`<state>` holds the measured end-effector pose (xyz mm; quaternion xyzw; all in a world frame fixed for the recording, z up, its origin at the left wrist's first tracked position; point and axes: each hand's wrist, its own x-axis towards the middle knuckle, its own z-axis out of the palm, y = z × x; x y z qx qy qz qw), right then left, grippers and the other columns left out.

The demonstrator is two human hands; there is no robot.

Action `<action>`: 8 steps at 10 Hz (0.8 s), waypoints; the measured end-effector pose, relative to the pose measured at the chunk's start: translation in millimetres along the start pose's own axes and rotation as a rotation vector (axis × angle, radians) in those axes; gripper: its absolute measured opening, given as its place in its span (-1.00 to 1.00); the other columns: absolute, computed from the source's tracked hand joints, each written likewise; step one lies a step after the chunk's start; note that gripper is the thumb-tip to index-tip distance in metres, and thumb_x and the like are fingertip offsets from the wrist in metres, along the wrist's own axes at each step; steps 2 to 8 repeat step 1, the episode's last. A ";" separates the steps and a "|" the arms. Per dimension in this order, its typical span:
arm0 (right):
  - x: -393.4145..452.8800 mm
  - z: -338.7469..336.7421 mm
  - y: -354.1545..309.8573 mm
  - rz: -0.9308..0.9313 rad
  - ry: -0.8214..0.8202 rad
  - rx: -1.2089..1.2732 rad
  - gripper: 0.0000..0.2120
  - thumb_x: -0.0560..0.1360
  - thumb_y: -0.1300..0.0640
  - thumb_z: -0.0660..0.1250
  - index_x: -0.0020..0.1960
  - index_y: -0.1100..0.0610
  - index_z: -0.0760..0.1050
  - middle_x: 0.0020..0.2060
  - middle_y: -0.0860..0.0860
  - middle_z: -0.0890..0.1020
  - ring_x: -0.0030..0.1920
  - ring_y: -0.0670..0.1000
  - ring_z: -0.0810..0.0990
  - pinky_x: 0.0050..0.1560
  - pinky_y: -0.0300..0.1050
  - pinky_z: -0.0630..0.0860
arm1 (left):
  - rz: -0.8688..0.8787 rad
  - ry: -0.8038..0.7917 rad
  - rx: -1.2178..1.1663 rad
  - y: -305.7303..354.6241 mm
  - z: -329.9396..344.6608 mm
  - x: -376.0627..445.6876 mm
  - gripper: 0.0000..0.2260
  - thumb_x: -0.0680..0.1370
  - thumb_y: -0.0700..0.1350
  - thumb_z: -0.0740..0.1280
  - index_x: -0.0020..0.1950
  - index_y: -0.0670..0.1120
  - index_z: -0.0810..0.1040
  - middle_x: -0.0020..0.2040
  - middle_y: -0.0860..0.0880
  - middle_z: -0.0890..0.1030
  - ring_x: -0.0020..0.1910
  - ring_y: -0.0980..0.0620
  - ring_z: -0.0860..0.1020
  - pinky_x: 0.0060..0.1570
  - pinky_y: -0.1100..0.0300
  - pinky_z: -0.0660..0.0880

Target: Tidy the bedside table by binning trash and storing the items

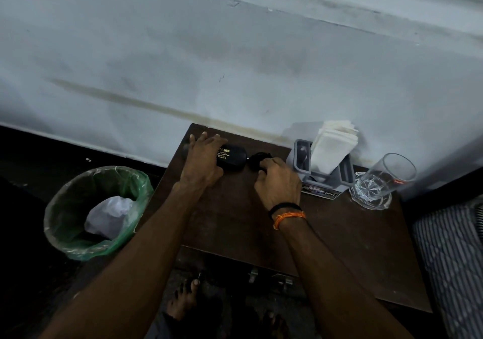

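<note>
A black case (pixel 232 158) with yellow lettering lies at the back left of the dark wooden bedside table (pixel 339 247). My left hand (pixel 202 159) lies over the case's left end with fingers spread. My right hand (pixel 278 181) has its fingers curled on a small black object (pixel 257 159) just right of the case; what that object is stays unclear. A grey organiser (pixel 321 174) holding white tissues (pixel 332 145) stands at the back right, with a clear glass (pixel 384 179) on a glass coaster (pixel 371 198) beside it.
A bin (pixel 62 208) with a green liner stands on the floor left of the table, crumpled white paper (pixel 109 215) inside. The wall runs right behind the table. A striped mattress (pixel 449 260) borders the table's right side. My bare feet (pixel 183 299) are below the front edge.
</note>
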<state>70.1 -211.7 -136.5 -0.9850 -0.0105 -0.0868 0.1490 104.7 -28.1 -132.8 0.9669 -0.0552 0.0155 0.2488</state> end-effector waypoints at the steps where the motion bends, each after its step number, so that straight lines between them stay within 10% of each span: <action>1: -8.5 -3.4 2.9 0.024 0.003 0.017 -0.73 0.54 0.15 0.28 0.22 0.08 0.58 0.13 0.05 0.62 0.06 0.11 0.61 -0.02 -0.02 0.55 | 0.015 -0.048 0.029 5.9 5.3 -5.4 -0.33 0.41 -0.25 0.43 0.51 -0.03 0.35 0.56 -0.12 0.29 0.58 -0.17 0.12 0.57 -0.14 -0.15; 8: -8.5 -3.4 2.9 0.024 0.003 0.017 -0.73 0.54 0.15 0.28 0.22 0.08 0.58 0.13 0.05 0.62 0.06 0.11 0.61 -0.02 -0.02 0.55 | 0.015 -0.048 0.029 5.9 5.3 -5.4 -0.33 0.41 -0.25 0.43 0.51 -0.03 0.35 0.56 -0.12 0.29 0.58 -0.17 0.12 0.57 -0.14 -0.15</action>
